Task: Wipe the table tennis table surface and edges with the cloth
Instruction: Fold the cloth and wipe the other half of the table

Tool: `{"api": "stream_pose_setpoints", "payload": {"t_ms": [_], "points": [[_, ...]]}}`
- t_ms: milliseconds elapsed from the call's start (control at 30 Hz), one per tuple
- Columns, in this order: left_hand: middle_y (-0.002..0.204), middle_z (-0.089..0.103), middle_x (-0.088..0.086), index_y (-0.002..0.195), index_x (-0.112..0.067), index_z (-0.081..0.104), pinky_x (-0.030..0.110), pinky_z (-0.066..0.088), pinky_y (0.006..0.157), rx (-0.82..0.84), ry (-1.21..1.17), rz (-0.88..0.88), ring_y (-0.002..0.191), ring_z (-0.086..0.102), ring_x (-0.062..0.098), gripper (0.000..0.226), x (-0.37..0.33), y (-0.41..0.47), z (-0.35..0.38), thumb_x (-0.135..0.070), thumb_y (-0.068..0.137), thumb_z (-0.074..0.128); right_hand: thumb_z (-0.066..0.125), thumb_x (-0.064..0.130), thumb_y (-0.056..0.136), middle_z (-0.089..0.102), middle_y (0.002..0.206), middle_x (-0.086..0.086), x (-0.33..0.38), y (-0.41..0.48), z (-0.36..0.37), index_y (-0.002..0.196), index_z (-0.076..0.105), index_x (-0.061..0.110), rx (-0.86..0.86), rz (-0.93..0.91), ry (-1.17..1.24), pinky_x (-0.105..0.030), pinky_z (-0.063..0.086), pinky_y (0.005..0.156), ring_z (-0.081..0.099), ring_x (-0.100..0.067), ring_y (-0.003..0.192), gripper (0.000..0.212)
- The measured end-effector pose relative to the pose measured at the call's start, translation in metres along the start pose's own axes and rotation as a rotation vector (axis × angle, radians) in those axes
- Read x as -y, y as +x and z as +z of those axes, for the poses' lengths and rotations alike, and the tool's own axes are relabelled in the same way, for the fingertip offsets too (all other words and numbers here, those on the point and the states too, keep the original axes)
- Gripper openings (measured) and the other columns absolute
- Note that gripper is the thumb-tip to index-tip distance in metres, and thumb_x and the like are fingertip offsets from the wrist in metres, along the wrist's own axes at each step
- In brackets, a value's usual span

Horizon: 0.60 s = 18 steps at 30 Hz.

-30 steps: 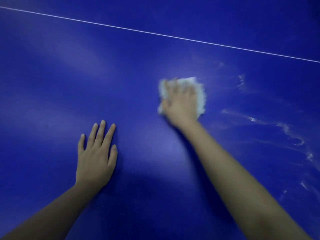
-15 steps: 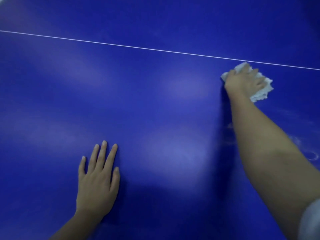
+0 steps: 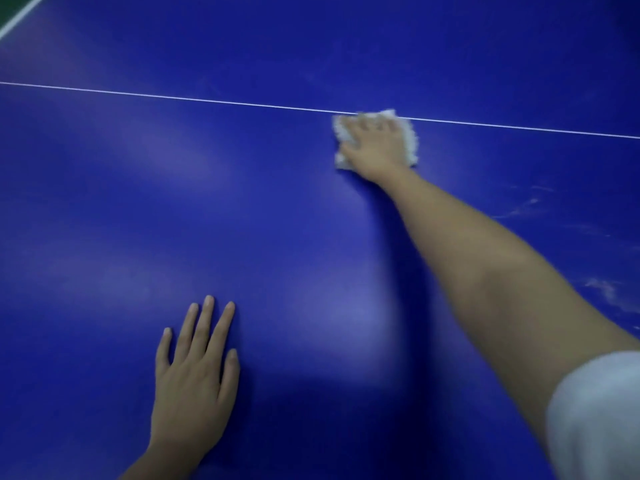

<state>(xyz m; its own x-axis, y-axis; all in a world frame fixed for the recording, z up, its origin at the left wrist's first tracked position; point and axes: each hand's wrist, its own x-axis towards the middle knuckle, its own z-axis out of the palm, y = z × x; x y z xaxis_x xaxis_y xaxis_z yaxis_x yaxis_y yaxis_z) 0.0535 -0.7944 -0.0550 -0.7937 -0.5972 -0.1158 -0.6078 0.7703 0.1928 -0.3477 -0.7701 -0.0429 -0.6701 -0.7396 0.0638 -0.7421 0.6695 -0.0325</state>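
Table: one, blue (image 3: 242, 202); its top fills nearly the whole frame.
Line: one thin white line (image 3: 173, 97), running across the upper part of the frame from the left edge to the right edge, sloping slightly down to the right.
Edge stripe: one broader white stripe (image 3: 20, 15) in the upper left corner, with a sliver of green (image 3: 4, 13) beyond it.
Cloth: one, white and fluffy (image 3: 411, 138), flat on the table right of centre in the upper half of the frame; its far edge touches the line.
Hands: two, both bare.
Right hand: (image 3: 375, 147) lies on top of the cloth with fingers stretched out toward the line, pressing it to the table; nothing is gripped. Cloth shows past the hand on its left and right sides. The view is a little blurred here.
Left hand: (image 3: 194, 372) lower left of centre, palm down and flat on the table, fingers straight and slightly spread, holding nothing.
Cloth to hands: directly under the right hand; well apart from the left hand, up and to the right of it.
Sleeve: one, pale (image 3: 599, 417), on the right arm at the lower right corner.
Streaks: several faint whitish marks (image 3: 519, 209) on the table along the right side of the frame.
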Motion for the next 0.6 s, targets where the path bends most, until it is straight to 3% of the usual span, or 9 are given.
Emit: {"api": "stream_pose_setpoints", "payload": {"t_ms": [100, 200, 267, 333, 433, 533, 600], "points": [[0.153, 0.021, 0.0, 0.146, -0.022, 0.02, 0.05, 0.018, 0.113, 0.002, 0.004, -0.001, 0.143, 0.017, 0.016, 0.058, 0.0, 0.001, 0.0, -0.037, 0.09, 0.018, 0.039, 0.037, 0.089, 0.058, 0.119, -0.015, -0.102, -0.04, -0.003, 0.119, 0.052, 0.022, -0.053, 0.346, -0.083, -0.045, 0.037, 0.091, 0.053, -0.038, 0.11, 0.036], [0.154, 0.021, 0.003, 0.146, -0.021, 0.019, 0.05, 0.016, 0.114, 0.007, 0.022, 0.006, 0.143, 0.015, 0.018, 0.058, -0.003, 0.001, -0.001, -0.038, 0.09, 0.015, 0.028, 0.039, 0.094, 0.039, 0.145, -0.013, -0.167, -0.097, -0.004, 0.141, 0.036, 0.024, 0.002, 0.572, 0.026, -0.048, 0.021, 0.11, 0.033, -0.04, 0.131, 0.05], [0.155, 0.021, 0.005, 0.146, -0.02, 0.02, 0.049, 0.014, 0.114, 0.009, 0.032, 0.004, 0.144, 0.013, 0.019, 0.061, -0.005, 0.001, -0.003, -0.04, 0.089, 0.012, 0.026, 0.038, 0.095, 0.03, 0.151, -0.009, -0.166, -0.122, -0.005, 0.146, 0.028, 0.027, 0.025, 0.577, 0.089, -0.048, 0.012, 0.113, 0.026, -0.038, 0.136, 0.052], [0.155, 0.022, 0.006, 0.147, -0.018, 0.025, 0.048, 0.012, 0.114, 0.008, 0.035, 0.003, 0.144, 0.013, 0.019, 0.065, -0.006, 0.0, -0.005, -0.041, 0.088, 0.011, 0.029, 0.035, 0.098, 0.032, 0.15, -0.009, -0.132, -0.142, -0.009, 0.147, 0.027, 0.027, 0.055, 0.454, 0.063, -0.046, 0.017, 0.111, 0.031, -0.038, 0.132, 0.05], [0.154, 0.026, 0.01, 0.146, -0.015, 0.031, 0.049, 0.013, 0.113, -0.012, 0.043, 0.011, 0.144, 0.018, 0.024, 0.065, -0.005, 0.0, -0.002, -0.04, 0.088, 0.014, 0.022, 0.035, 0.092, 0.039, 0.145, -0.009, -0.047, -0.192, -0.013, 0.146, 0.03, 0.025, 0.134, 0.075, -0.035, -0.046, 0.022, 0.109, 0.038, -0.033, 0.129, 0.056], [0.153, 0.028, 0.011, 0.146, -0.015, 0.033, 0.05, 0.014, 0.111, -0.029, 0.056, 0.009, 0.143, 0.021, 0.025, 0.065, -0.002, 0.001, 0.003, -0.039, 0.088, 0.015, 0.033, 0.04, 0.082, 0.051, 0.139, -0.005, 0.046, -0.282, -0.012, 0.139, 0.046, 0.025, 0.135, -0.341, 0.002, -0.058, 0.022, 0.109, 0.044, -0.036, 0.128, 0.06], [0.153, 0.028, 0.011, 0.146, -0.016, 0.033, 0.05, 0.014, 0.111, -0.044, 0.061, 0.004, 0.143, 0.021, 0.026, 0.065, 0.0, 0.001, 0.006, -0.039, 0.088, 0.016, 0.04, 0.048, 0.08, 0.046, 0.142, 0.0, 0.091, -0.342, -0.012, 0.14, 0.042, 0.031, 0.219, -0.539, 0.011, -0.057, 0.018, 0.111, 0.039, -0.036, 0.131, 0.062]]}}
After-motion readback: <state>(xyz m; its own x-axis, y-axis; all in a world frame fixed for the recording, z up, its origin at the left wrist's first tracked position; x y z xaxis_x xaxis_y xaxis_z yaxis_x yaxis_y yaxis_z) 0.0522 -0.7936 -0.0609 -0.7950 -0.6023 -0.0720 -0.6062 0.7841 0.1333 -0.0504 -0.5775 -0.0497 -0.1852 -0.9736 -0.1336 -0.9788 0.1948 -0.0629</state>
